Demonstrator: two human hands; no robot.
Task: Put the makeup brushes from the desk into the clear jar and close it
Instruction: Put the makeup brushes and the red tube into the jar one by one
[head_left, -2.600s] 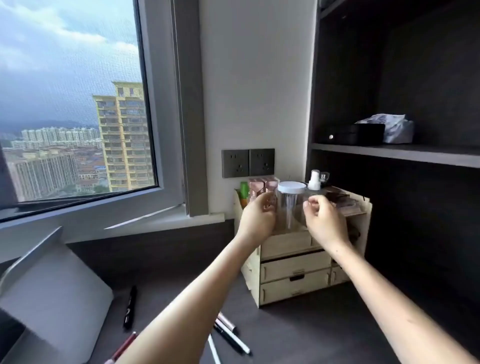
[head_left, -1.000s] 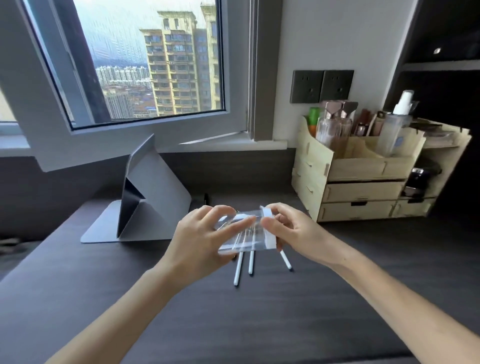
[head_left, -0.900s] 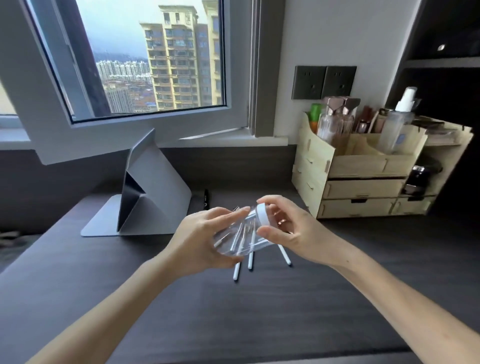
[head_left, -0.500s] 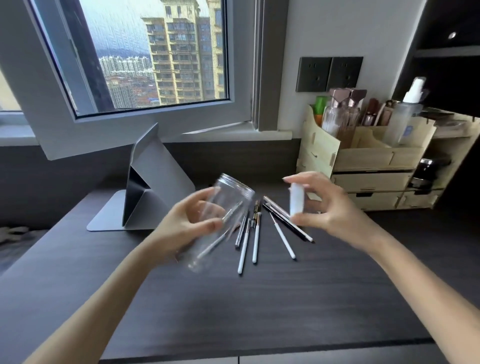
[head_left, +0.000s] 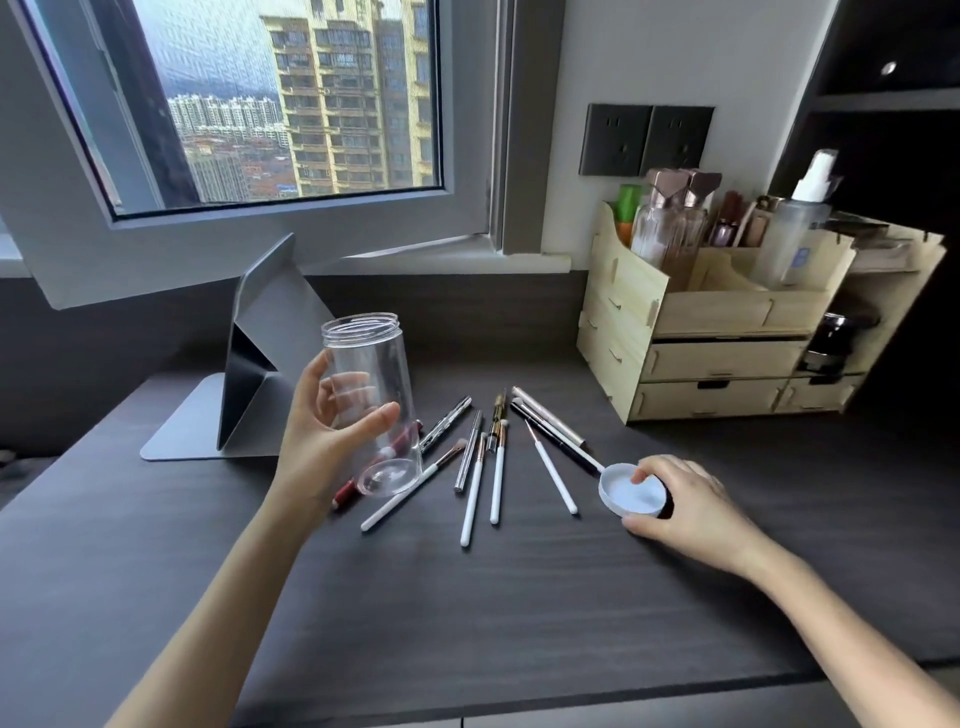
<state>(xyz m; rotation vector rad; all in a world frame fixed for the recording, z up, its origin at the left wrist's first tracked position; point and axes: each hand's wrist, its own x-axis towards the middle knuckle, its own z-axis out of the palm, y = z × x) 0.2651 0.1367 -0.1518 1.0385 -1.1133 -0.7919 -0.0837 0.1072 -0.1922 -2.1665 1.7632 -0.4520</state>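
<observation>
My left hand (head_left: 324, 441) grips the clear jar (head_left: 374, 374) upright above the desk, its threaded mouth open and nothing inside. Several makeup brushes (head_left: 496, 467) with white, silver and dark handles lie fanned out on the dark desk (head_left: 467, 623), between my two hands. A red pencil (head_left: 345, 493) lies partly behind the jar. My right hand (head_left: 685, 506) holds the white lid (head_left: 631, 491) upside down at the desk surface, to the right of the brushes.
A wooden organiser (head_left: 727, 332) with drawers and bottles stands at the back right. A grey folded tablet stand (head_left: 254, 364) sits at the back left under the window (head_left: 291, 104). The desk's front edge runs along the bottom.
The lid came off the jar. My left hand turned the jar from tilted to upright. My right hand carried the lid down and right to the desk.
</observation>
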